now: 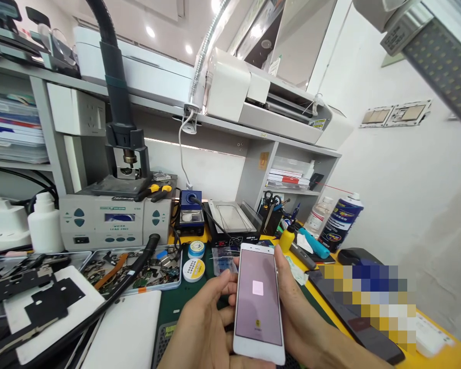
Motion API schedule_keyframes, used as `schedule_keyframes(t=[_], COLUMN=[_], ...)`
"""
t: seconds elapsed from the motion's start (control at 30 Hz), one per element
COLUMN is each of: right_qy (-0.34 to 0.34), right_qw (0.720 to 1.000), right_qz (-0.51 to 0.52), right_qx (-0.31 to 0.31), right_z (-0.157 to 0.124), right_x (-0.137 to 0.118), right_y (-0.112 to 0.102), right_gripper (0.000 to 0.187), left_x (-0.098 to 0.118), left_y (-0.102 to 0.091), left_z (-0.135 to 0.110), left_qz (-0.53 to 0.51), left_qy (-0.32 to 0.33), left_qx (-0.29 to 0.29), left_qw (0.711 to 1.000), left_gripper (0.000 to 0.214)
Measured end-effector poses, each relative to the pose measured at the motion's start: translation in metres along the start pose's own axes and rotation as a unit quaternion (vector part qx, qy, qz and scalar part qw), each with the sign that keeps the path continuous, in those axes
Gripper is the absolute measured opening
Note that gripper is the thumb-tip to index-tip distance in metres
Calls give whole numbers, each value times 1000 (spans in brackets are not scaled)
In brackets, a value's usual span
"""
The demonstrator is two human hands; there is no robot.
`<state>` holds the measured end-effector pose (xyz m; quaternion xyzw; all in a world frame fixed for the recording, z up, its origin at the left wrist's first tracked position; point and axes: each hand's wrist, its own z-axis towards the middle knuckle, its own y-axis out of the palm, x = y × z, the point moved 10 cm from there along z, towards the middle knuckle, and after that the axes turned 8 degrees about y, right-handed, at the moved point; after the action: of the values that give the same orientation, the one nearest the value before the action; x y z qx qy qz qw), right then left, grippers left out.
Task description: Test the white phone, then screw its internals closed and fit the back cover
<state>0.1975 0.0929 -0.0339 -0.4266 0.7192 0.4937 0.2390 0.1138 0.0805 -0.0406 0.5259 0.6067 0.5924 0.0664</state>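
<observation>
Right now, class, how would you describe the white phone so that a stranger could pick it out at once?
Start at the grey QUICK station, then look right and nearer the camera. There, the left hand and right hand hold the white phone, screen facing the viewer. Unlike the dark slab to its right, it has a lit mauve screen with a pale square.
</observation>
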Motion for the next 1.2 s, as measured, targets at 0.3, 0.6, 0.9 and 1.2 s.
schedule_keyframes(t=[0.3, 0.6, 0.9, 1.2], right_qy=[33, -99, -93, -83], right_qw=[997, 977, 975, 972], right_qz=[-1, -173, -191, -194], right_qx=[-67, -76, -67, -104], right_z=[-3, -15, -12, -13], right_x=[9, -10, -9, -4], right_y=[13, 22, 21, 28], right_gripper=[64, 49, 46, 68], left_x=[-3, 16, 21, 24], left_y=[20, 8, 5, -4], left_z=[1, 0, 0, 2], left_qz=[-41, 31, 44, 46], left_qy=[-2, 65, 86, 100], left_qx=[-88, -66, -49, -28], left_qw=[995, 995, 994, 993], left_gripper=[59, 58, 58, 58])
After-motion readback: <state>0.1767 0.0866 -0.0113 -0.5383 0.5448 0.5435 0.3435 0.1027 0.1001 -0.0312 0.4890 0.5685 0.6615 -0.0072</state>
